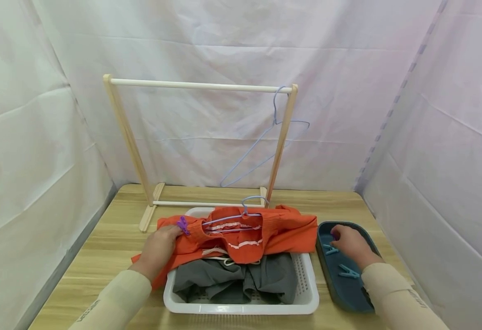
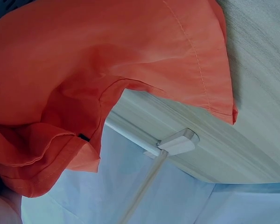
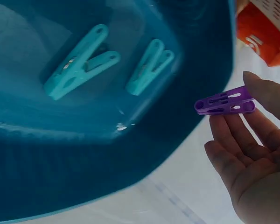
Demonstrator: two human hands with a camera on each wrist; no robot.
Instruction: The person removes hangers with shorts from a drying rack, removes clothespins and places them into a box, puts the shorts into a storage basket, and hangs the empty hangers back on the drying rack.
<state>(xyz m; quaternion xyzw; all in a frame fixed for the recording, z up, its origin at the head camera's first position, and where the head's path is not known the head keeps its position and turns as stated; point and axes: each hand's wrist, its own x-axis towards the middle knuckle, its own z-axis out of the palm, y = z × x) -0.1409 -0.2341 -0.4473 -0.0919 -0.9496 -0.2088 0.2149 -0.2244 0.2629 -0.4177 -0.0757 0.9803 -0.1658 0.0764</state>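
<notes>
A person's right hand (image 1: 350, 245) pinches a purple clothespin (image 3: 225, 101) between thumb and fingers at the dark-blue tray (image 1: 346, 288), where two light-blue clothespins (image 3: 81, 63) lie on the floor of the container. The left hand (image 1: 160, 247) grips the edge of an orange garment (image 1: 292, 231) just beside another purple clothespin (image 1: 183, 225) clipped at its waistband; from where I stand I cannot tell how tightly, as its fingertips are hidden by the cloth. The garment, a pale-blue hanger (image 1: 249, 213) inside its waist, sprawls across the far part of a white basket (image 1: 241, 309) and spills past both sides. In the near part of that basket sits a crumpled grey garment (image 1: 271, 275). The tray stands just right of the basket on the wooden table (image 1: 88, 270); behind, a second hanger (image 1: 274, 110) hangs from the right end of a rack (image 1: 203, 85).
</notes>
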